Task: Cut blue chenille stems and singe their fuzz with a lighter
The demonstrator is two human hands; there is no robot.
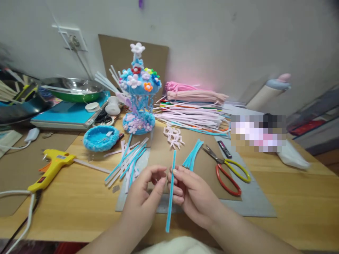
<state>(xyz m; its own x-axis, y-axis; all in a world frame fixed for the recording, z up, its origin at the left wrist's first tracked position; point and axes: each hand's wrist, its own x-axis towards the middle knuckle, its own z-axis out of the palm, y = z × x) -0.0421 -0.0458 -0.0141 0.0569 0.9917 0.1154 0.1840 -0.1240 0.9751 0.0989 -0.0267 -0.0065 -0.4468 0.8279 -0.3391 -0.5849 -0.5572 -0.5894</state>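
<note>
A straight blue pipe cleaner strip [170, 203] with a pale edge stands nearly upright in the fingers of my right hand [194, 194]. My left hand [148, 194] is just left of the strip, fingers curled and thumb apart from them, with nothing seen between them. Short blue strips [192, 155] lie on the cardboard [209, 176] beyond my right hand. Blue and white strips [132, 160] are scattered beyond my left hand. White twisted pieces [173, 135] rest farther back on the cardboard.
Scissors [227, 173] with red and yellow handles lie at the right. A yellow glue gun [53, 167] is at the left, near a fuzzy blue bowl [101, 137]. A flower-covered blue carousel model [140, 88] stands behind, beside bundled pipe cleaners [193, 109].
</note>
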